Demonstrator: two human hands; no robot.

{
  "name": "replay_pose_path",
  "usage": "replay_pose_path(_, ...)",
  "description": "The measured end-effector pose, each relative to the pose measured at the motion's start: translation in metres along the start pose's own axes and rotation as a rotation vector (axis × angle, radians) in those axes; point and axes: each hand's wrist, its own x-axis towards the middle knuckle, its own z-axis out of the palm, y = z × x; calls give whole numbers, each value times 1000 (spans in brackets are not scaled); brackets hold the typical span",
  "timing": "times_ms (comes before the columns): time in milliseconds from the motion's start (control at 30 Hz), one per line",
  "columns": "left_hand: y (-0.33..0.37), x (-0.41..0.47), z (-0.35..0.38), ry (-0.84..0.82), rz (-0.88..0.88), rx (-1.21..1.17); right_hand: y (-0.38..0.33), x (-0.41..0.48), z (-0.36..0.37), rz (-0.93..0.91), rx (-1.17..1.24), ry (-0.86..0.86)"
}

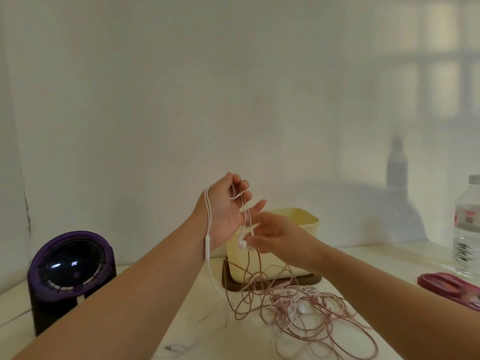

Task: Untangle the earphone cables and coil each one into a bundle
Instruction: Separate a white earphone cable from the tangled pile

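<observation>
White earphone cable [208,229] is looped round the L hand's [226,211] curled fingers & hangs down past its wrist, up over the counter [207,341]. R hand's [275,235] grip pinches the earbuds [242,242] just below. Pink cable tangle [298,305] lies on the counter under both hands. Cream box [309,224] behind; purple fan [70,271] left; water bottle [467,229] & pink case [446,284] right.

A white earphone cable [208,229] drapes over the raised left hand [226,211], earbuds dangling; pinkish-brown cables [298,307] lie tangled on the surface [197,320].
</observation>
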Motion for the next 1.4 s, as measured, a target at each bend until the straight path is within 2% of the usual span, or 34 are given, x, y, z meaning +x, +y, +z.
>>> replay_pose_path(200, 0, -4, 0, -28, -1, -102, 8, 1, 1, 17, 129, -82)
replay_pose_path(367, -3, -4, -4, -18, -2, -82, 8, 2, -1, 4, -99, 87)
replay_pose_path(467, -1, -3, -12, -1, 2, -79, 9, 0, -11, 29, -47, 141)
replay_pose_path(600, -4, -3, -16, 38, 16, -73, 15, 2, -16, 39, -51, 116)
replay_pose_path(767, 5, 0, -20, 78, 51, -88, 27, -3, -11, 163, -83, -46)
replay_pose_path(833, 7, 0, -22, 93, 58, -67, 30, -7, -2, 161, -217, -136)
replay_pose_path(1000, 7, -3, -25, 114, 56, -2, 39, -17, 34, 166, -563, -595)
replay_pose_path(1067, 6, -5, -29, 114, 45, 20, 47, -19, 41, 226, -663, -674)
replay_pose_path(1200, 2, -7, -34, 122, 24, 62, 61, -13, 31, 294, -828, -629)
replay_pose_path(1300, -4, -9, -34, 135, 5, 127, 77, -8, 12, 322, -993, -503)
replay_pose_path(1400, -9, -10, -33, 135, -12, 155, 88, -10, -14, 426, -1107, -306)
